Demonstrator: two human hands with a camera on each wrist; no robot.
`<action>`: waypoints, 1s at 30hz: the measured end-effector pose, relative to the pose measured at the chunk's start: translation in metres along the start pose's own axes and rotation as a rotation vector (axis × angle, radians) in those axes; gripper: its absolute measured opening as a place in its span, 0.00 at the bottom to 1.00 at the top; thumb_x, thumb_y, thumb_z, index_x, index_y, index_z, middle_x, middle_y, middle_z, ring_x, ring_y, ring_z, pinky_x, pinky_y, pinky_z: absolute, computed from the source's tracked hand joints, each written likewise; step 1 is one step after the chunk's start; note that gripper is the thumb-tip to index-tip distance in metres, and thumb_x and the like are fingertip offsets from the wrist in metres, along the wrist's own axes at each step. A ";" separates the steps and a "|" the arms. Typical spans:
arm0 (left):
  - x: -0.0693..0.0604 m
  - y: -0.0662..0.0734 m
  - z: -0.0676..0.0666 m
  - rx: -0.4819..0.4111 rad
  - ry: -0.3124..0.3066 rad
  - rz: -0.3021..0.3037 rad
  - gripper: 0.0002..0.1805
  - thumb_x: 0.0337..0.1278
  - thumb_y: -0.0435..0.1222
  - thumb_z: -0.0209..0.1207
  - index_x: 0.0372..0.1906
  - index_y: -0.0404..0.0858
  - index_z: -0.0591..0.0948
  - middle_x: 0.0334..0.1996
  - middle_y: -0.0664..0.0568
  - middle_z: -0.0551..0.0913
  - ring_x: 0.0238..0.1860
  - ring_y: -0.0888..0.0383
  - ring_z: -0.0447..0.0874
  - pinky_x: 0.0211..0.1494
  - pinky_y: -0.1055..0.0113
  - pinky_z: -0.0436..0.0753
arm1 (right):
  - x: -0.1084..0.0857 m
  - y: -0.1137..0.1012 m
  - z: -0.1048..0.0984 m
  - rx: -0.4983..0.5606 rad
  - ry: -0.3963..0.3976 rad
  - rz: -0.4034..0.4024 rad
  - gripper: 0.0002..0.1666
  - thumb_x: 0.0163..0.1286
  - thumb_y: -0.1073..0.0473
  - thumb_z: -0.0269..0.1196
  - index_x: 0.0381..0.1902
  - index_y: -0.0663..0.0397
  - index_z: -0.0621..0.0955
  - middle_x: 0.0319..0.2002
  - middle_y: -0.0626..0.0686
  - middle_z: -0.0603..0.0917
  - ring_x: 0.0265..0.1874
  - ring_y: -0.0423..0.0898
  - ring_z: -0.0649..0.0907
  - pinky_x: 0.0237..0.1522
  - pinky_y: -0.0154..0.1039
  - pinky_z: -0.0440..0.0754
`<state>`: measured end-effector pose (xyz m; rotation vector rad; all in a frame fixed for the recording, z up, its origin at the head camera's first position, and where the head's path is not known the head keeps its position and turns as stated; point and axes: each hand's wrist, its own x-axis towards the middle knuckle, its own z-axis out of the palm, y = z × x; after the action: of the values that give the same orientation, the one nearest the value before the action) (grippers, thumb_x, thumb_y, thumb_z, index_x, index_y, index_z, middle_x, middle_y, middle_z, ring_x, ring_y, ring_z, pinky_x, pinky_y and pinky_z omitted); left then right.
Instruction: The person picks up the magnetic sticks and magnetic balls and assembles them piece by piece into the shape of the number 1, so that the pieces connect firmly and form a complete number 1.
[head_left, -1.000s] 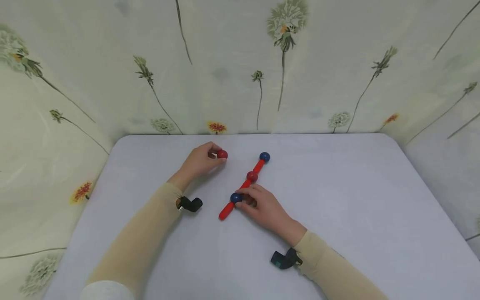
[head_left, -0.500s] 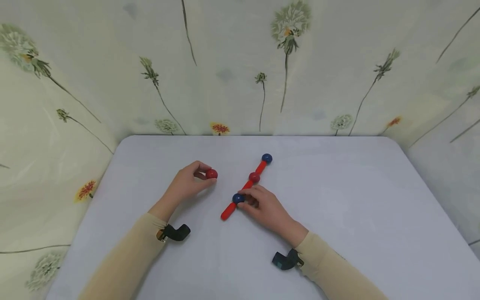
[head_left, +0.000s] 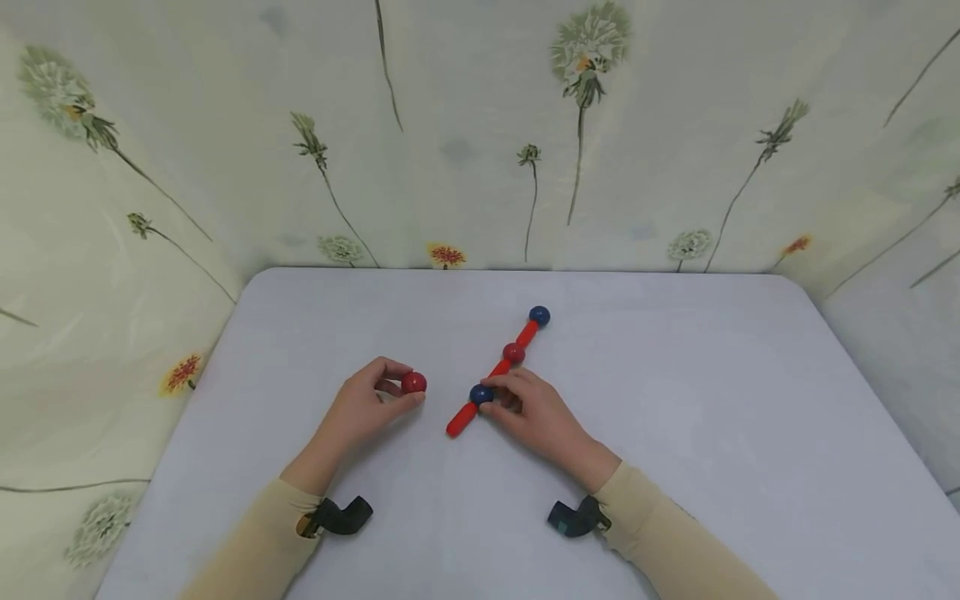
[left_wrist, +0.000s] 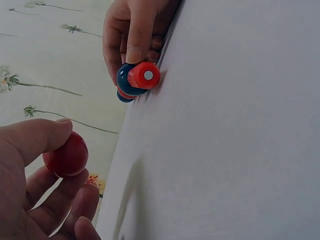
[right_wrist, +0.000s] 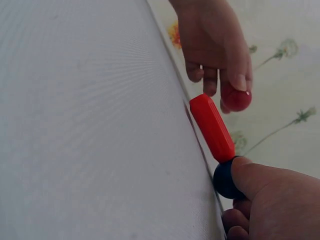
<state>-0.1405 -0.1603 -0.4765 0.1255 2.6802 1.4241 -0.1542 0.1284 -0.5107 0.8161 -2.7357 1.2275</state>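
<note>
Between thumb and fingers my left hand (head_left: 364, 407) pinches a red ball (head_left: 414, 382), held above the table just left of a chain of sticks and balls. From the far end the chain runs: blue ball (head_left: 539, 316), red stick (head_left: 527, 334), red ball (head_left: 513, 353), a red stick partly behind fingers, blue ball (head_left: 482, 395), and a red stick (head_left: 461, 419) at the near end. My right hand (head_left: 542, 418) pinches the nearer blue ball. In the left wrist view the near red stick (left_wrist: 146, 75) shows a round grey disc on its end face.
The chain lies slantwise on a white table (head_left: 712, 400). Behind the table's far edge hangs a curtain (head_left: 465, 125) printed with dandelions. Black wrist cameras (head_left: 343, 516) sit on both sleeves.
My left hand has come nearer with the red ball, down from the table's far side to beside the chain. The right hand keeps its hold on the blue ball.
</note>
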 end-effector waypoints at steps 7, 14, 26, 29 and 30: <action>-0.022 -0.006 0.008 -0.015 0.038 -0.018 0.20 0.52 0.47 0.71 0.49 0.49 0.80 0.40 0.60 0.82 0.42 0.57 0.79 0.40 0.60 0.78 | 0.000 0.000 0.001 -0.001 -0.004 -0.007 0.21 0.65 0.51 0.69 0.55 0.44 0.82 0.39 0.40 0.77 0.34 0.35 0.77 0.37 0.32 0.79; -0.040 -0.013 0.024 -0.002 0.081 0.006 0.20 0.50 0.48 0.72 0.47 0.52 0.79 0.37 0.62 0.82 0.41 0.59 0.78 0.40 0.59 0.78 | -0.001 -0.001 0.000 0.000 0.014 -0.032 0.20 0.65 0.51 0.70 0.55 0.45 0.82 0.39 0.42 0.78 0.33 0.34 0.78 0.36 0.32 0.79; -0.046 -0.012 0.030 0.018 0.104 0.018 0.19 0.50 0.49 0.72 0.47 0.53 0.79 0.36 0.63 0.82 0.40 0.61 0.78 0.40 0.60 0.77 | 0.001 0.001 0.001 -0.003 0.019 -0.050 0.23 0.62 0.50 0.72 0.54 0.45 0.83 0.39 0.42 0.78 0.33 0.35 0.78 0.36 0.32 0.79; -0.045 -0.012 0.031 0.033 0.084 0.030 0.20 0.50 0.49 0.72 0.47 0.53 0.79 0.36 0.63 0.82 0.40 0.62 0.78 0.40 0.60 0.77 | 0.000 0.001 0.000 -0.012 0.031 -0.055 0.22 0.61 0.51 0.73 0.53 0.45 0.83 0.38 0.42 0.79 0.32 0.34 0.78 0.36 0.31 0.79; -0.045 -0.011 0.031 0.036 0.077 0.037 0.20 0.50 0.49 0.72 0.47 0.53 0.80 0.36 0.64 0.82 0.40 0.62 0.78 0.40 0.61 0.77 | 0.000 0.000 0.000 -0.014 0.034 -0.055 0.22 0.61 0.52 0.73 0.53 0.45 0.83 0.38 0.42 0.79 0.32 0.34 0.78 0.36 0.31 0.79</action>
<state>-0.0919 -0.1464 -0.5011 0.1262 2.7806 1.4196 -0.1546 0.1286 -0.5109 0.8545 -2.6736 1.2000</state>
